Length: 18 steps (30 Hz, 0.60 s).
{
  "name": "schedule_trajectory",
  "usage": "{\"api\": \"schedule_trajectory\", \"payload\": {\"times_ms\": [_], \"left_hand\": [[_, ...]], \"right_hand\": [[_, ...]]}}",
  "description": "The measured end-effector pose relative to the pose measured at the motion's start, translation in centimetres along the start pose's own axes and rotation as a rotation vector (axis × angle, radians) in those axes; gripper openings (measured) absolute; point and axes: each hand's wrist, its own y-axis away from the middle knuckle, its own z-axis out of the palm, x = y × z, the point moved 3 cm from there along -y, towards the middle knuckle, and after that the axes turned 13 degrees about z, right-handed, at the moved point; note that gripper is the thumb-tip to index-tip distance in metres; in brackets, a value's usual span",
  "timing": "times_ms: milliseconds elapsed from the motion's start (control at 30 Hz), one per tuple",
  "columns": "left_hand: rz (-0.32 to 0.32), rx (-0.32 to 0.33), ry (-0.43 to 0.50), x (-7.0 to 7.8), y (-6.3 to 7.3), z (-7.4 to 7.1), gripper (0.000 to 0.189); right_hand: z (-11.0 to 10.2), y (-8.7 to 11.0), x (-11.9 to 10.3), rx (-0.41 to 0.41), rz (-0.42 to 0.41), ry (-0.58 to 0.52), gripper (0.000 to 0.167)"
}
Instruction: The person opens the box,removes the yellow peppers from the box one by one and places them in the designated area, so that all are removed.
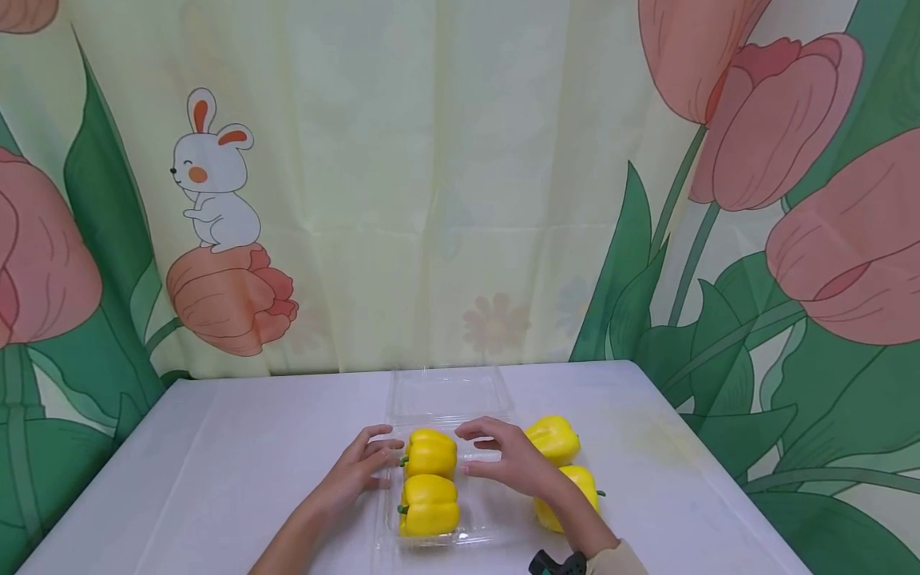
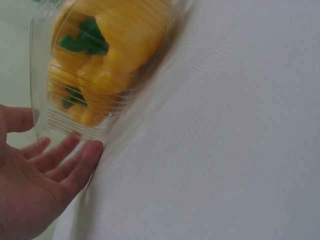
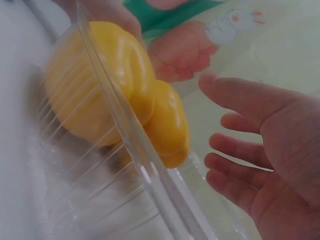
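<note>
Two yellow bell peppers, a far one and a near one, lie in the left half of a clear plastic clamshell box. Green stems on both point left. My left hand is at the box's left side, fingers extended; in the left wrist view its fingertips meet the clear wall. Over the box's right half hovers my right hand, fingers spread and holding nothing, apart from the peppers. Right of the box, two more yellow bell peppers, one farther back and one nearer, are partly hidden by the right hand and forearm.
The box's clear lid lies folded back toward the table's far edge. A white cloth covers the table. Behind it hangs a curtain printed with tulips and a rabbit. A black device sits at the right wrist.
</note>
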Motion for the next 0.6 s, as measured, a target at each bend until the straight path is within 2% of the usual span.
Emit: {"api": "schedule_trajectory", "payload": {"times_ms": [367, 600], "left_hand": [[-0.001, 0.007, -0.001, 0.09, -0.03, -0.01, 0.050], [-0.008, 0.001, -0.002, 0.17, 0.00, 0.03, 0.050]], "right_hand": [[0.31, -0.50, 0.17, 0.025, 0.013, -0.004, 0.048], [0.73, -0.77, 0.02, 0.010, 0.015, -0.015, 0.047]]}}
